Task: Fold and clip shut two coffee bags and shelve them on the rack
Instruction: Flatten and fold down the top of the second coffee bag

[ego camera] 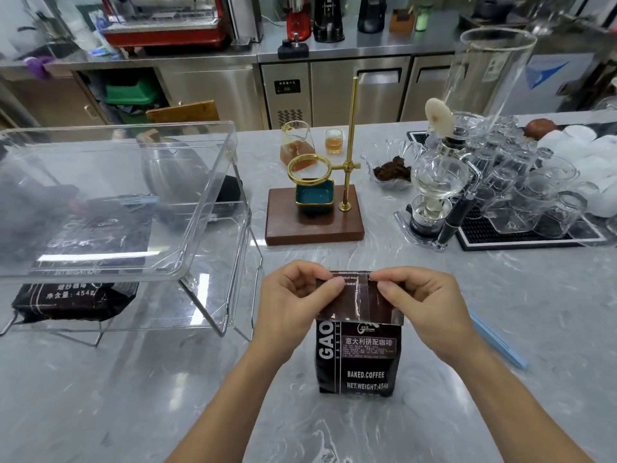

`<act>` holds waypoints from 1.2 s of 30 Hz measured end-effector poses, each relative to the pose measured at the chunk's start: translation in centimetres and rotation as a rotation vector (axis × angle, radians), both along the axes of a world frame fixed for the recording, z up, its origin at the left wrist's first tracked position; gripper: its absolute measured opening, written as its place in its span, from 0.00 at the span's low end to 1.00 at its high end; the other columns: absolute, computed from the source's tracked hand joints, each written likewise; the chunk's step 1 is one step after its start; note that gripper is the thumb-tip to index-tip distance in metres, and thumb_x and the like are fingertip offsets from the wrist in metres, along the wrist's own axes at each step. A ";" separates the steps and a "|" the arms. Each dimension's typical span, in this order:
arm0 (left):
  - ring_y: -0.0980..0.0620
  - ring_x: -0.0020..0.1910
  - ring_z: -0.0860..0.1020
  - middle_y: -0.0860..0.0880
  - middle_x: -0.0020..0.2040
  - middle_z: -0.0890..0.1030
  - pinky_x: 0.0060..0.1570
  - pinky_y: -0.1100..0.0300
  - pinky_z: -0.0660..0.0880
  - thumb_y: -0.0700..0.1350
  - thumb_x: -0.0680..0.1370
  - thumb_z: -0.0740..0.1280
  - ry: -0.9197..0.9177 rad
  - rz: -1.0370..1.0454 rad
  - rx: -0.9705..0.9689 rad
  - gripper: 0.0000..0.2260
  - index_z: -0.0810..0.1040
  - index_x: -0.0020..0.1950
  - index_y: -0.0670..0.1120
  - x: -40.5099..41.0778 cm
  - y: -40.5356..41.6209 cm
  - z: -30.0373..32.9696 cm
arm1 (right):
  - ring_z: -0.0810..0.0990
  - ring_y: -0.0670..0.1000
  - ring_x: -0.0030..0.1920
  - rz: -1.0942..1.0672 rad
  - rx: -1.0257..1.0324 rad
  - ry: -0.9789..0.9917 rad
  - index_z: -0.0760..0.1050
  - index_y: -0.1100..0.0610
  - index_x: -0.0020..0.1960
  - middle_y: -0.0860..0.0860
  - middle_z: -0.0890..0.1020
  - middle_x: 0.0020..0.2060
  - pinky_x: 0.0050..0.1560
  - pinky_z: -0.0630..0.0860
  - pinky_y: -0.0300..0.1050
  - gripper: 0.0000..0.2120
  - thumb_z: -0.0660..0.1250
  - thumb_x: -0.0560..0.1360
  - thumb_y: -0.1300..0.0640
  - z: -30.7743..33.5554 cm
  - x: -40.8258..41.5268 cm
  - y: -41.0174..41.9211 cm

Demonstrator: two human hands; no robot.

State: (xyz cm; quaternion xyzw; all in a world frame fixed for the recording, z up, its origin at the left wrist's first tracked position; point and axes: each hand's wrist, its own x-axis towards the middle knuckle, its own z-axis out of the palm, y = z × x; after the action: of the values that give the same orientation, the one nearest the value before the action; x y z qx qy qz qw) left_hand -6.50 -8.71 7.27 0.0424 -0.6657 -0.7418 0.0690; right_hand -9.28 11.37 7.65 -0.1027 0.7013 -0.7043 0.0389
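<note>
Coffee bag (359, 355) stands upright on the grey marbled counter (500, 379), just in front of the person, at 6 o'clock in the view. Long axis vertical; printed face toward the camera, base on the counter, top flap bent over toward the viewer. Left hand (290, 305) pinches the flap's left top corner, fingers curled, thumb on the front. Right hand (424, 305) pinches the right top corner the same way. Both grip the bag.

Second coffee bag (75, 300) lies flat at 9 o'clock, on the lower level of a clear plastic rack (213, 235), long axis running roughly left-right, label facing up. A pale blue clip (497, 339) lies on the counter at 3 o'clock, apart from the right hand. Something blue also shows through the rack wall, possibly another clip; too blurred to tell.

At 12 o'clock: wooden base with a brass pour-over stand (349, 145) and a teal dish (315, 195). At 2 o'clock: glass siphon brewer (437, 182), upturned glasses on a black mat (484, 233). Beyond the counter, steel cabinets (334, 91) and a red machine (163, 25).
</note>
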 end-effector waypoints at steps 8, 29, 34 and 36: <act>0.52 0.30 0.79 0.50 0.28 0.76 0.36 0.61 0.79 0.36 0.71 0.76 0.043 -0.041 0.042 0.13 0.83 0.51 0.52 0.3 -0.2 -0.2 | 0.88 0.51 0.39 0.041 -0.060 -0.055 0.81 0.46 0.56 0.56 0.89 0.38 0.39 0.82 0.39 0.21 0.66 0.77 0.71 0.4 0.7 -0.1; 0.52 0.36 0.87 0.48 0.36 0.88 0.35 0.63 0.80 0.44 0.70 0.79 -0.047 -0.114 -0.091 0.02 0.88 0.40 0.49 1.9 0.3 1.1 | 0.84 0.49 0.32 -0.040 0.076 -0.076 0.85 0.55 0.39 0.53 0.87 0.32 0.33 0.80 0.40 0.07 0.76 0.70 0.66 1.4 2.1 -1.3; 0.52 0.34 0.86 0.47 0.35 0.88 0.35 0.64 0.79 0.43 0.69 0.78 -0.002 -0.143 -0.055 0.02 0.88 0.40 0.48 2.0 -0.2 1.7 | 0.85 0.49 0.33 -0.052 0.082 -0.003 0.85 0.53 0.39 0.53 0.87 0.33 0.36 0.82 0.42 0.09 0.76 0.70 0.67 2.0 2.4 -1.6; 0.51 0.35 0.86 0.46 0.35 0.88 0.35 0.63 0.79 0.41 0.71 0.79 -0.037 -0.142 -0.057 0.02 0.88 0.40 0.44 2.1 -0.3 1.3 | 0.85 0.50 0.33 -0.050 0.097 -0.049 0.84 0.55 0.39 0.55 0.87 0.33 0.37 0.82 0.46 0.09 0.76 0.71 0.68 1.7 2.6 -1.8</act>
State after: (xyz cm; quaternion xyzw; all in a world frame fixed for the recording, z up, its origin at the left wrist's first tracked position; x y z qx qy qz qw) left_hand -4.35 -9.01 8.58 0.0068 -0.6891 -0.7246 0.0052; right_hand -6.70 9.53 9.35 -0.0658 0.7357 -0.6727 0.0437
